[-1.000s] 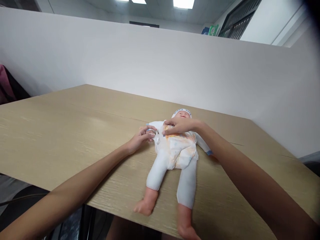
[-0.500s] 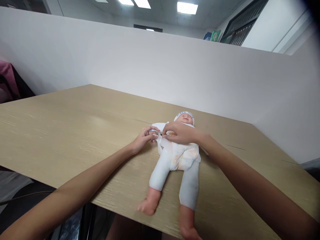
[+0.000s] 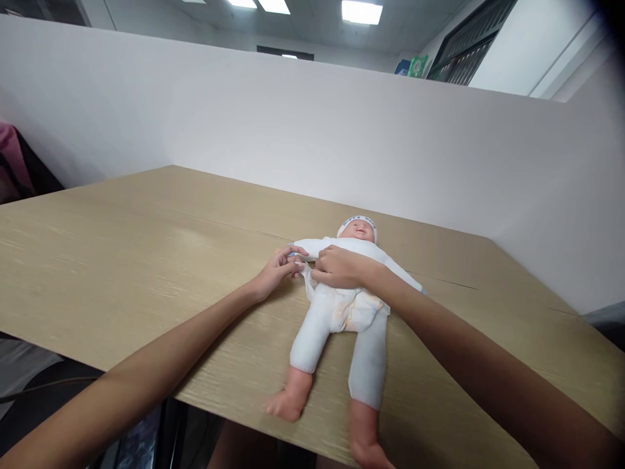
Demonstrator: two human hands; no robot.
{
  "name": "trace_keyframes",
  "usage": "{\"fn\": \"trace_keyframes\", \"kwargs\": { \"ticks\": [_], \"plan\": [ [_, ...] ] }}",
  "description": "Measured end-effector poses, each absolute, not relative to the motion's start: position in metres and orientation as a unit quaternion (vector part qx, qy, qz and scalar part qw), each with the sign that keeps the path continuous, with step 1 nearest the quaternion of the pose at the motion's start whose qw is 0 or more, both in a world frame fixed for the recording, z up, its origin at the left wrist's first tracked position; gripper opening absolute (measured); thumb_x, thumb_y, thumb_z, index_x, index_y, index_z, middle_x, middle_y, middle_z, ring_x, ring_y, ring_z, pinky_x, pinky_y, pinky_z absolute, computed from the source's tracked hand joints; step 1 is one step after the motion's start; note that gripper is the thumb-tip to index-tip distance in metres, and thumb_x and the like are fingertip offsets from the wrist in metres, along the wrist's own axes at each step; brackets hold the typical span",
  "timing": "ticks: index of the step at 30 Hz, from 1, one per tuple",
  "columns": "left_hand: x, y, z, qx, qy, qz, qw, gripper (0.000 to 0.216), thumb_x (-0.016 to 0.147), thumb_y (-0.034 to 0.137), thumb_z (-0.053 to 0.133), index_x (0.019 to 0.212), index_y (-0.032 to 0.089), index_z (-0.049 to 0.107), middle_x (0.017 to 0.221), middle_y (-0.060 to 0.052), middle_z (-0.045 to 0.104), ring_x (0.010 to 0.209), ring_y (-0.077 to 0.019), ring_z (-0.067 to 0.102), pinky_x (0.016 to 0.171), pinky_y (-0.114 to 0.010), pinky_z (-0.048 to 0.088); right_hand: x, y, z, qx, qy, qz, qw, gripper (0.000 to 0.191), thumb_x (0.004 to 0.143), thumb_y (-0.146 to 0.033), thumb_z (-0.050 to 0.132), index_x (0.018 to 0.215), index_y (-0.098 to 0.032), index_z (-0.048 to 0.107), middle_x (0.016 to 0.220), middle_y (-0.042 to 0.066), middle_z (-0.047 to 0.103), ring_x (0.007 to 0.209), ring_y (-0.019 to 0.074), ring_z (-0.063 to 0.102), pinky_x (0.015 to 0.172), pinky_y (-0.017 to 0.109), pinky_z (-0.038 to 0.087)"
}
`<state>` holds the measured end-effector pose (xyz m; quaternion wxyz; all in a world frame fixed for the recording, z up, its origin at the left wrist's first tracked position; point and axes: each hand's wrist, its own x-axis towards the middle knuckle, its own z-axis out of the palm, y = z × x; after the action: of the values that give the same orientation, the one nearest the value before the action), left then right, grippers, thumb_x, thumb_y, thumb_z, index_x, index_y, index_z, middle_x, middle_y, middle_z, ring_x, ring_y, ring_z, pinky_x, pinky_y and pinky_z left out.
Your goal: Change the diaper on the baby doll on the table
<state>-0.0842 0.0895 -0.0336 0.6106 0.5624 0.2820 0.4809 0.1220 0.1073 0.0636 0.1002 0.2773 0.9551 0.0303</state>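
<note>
Wood-look table (image 3: pixel 122 260), thin dark seam lines in the top. White partition (image 3: pixel 244 117) along its far side. Past that: lit ceiling panels (image 3: pixel 362 12), plus a green item (image 3: pixel 418 66) right beside a blue one (image 3: pixel 403 67), far right; dark barred frame (image 3: pixel 469 42) just right of those. Pink-and-black item (image 3: pixel 10 156) at left edge, can't ID. Thin cable (image 3: pixel 53 382) near left, below table edge.

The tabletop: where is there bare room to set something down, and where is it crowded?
The broadest bare patch of tabletop lies between the left forearm and the white partition. Another lies right of the doll, between the right forearm and the partition. A narrow strip separates the doll's legs. It is crowded around the diaper, under the right hand.
</note>
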Motion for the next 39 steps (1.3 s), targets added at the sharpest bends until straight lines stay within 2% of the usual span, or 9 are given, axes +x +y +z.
{"fn": "trace_keyframes", "kwargs": {
  "ticks": [5,10,13,16,20,26,32,39],
  "plan": [
    [-0.084,0.091,-0.037,0.563,0.275,0.483,0.612,0.031,0.087,0.032,0.075,0.113,0.022,0.062,0.072,0.006,0.052,0.068,-0.0122,0.047,0.069,-0.026,0.035,0.130,0.104,0.067,0.254,0.965,0.010,0.065,0.049,0.106,-0.026,0.037,0.073,-0.019,0.072,0.081,0.009,0.076,0.088,0.0249,0.064,0.095,0.042,0.041],
    [-0.081,0.088,-0.034,0.548,0.278,0.485,0.622,0.031,0.087,0.032,0.077,0.112,0.020,0.063,0.072,0.006,0.050,0.068,-0.0113,0.046,0.069,-0.026,0.034,0.163,0.089,0.071,0.282,0.953,-0.015,-0.109,0.038,0.109,-0.031,0.041,0.103,-0.022,0.078,0.114,0.008,0.077,0.111,0.0267,0.065,0.106,0.046,0.042],
    [-0.080,0.087,-0.031,0.535,0.295,0.480,0.629,0.035,0.084,0.035,0.081,0.111,0.020,0.064,0.076,0.004,0.053,0.069,-0.0110,0.046,0.069,-0.025,0.034,0.183,0.083,0.059,0.317,0.928,-0.051,-0.189,0.030,0.107,-0.031,0.047,0.112,-0.024,0.075,0.119,0.007,0.075,0.118,0.0273,0.064,0.110,0.047,0.043],
    [-0.080,0.084,-0.028,0.530,0.299,0.472,0.638,0.038,0.085,0.040,0.082,0.113,0.020,0.065,0.082,0.002,0.055,0.073,-0.0116,0.049,0.071,-0.026,0.037,0.194,0.081,0.043,0.334,0.906,-0.099,-0.241,0.028,0.104,-0.031,0.053,0.125,-0.026,0.070,0.130,0.006,0.072,0.131,0.0287,0.058,0.117,0.051,0.039],
    [-0.077,0.080,-0.027,0.517,0.282,0.473,0.655,0.036,0.088,0.042,0.082,0.115,0.021,0.068,0.086,0.001,0.056,0.076,-0.0115,0.051,0.073,-0.025,0.040,0.196,0.080,0.031,0.336,0.893,-0.137,-0.265,0.035,0.102,-0.031,0.056,0.136,-0.029,0.065,0.140,0.005,0.068,0.137,0.0307,0.054,0.120,0.053,0.035],
    [-0.061,0.081,-0.025,0.506,0.294,0.478,0.654,0.032,0.089,0.039,0.082,0.113,0.021,0.070,0.089,-0.001,0.062,0.076,-0.0108,0.054,0.073,-0.023,0.042,0.195,0.083,0.027,0.354,0.880,-0.150,-0.279,0.032,0.101,-0.031,0.057,0.131,-0.028,0.066,0.134,0.005,0.069,0.131,0.0299,0.055,0.117,0.054,0.036],
    [-0.047,0.090,-0.017,0.526,0.306,0.474,0.636,0.035,0.084,0.037,0.085,0.111,0.019,0.071,0.076,0.000,0.064,0.070,-0.0124,0.056,0.072,-0.024,0.043,0.194,0.084,0.026,0.356,0.880,-0.143,-0.280,0.032,0.099,-0.026,0.057,0.130,-0.025,0.065,0.133,0.006,0.069,0.131,0.0288,0.054,0.117,0.050,0.035],
    [-0.033,0.098,-0.020,0.509,0.311,0.487,0.639,0.038,0.081,0.037,0.086,0.110,0.019,0.068,0.072,0.001,0.063,0.068,-0.0126,0.054,0.067,-0.024,0.042,0.194,0.084,0.024,0.353,0.878,-0.140,-0.290,0.032,0.098,-0.024,0.057,0.129,-0.024,0.066,0.131,0.005,0.070,0.130,0.0283,0.054,0.117,0.050,0.035]
  ]
}}
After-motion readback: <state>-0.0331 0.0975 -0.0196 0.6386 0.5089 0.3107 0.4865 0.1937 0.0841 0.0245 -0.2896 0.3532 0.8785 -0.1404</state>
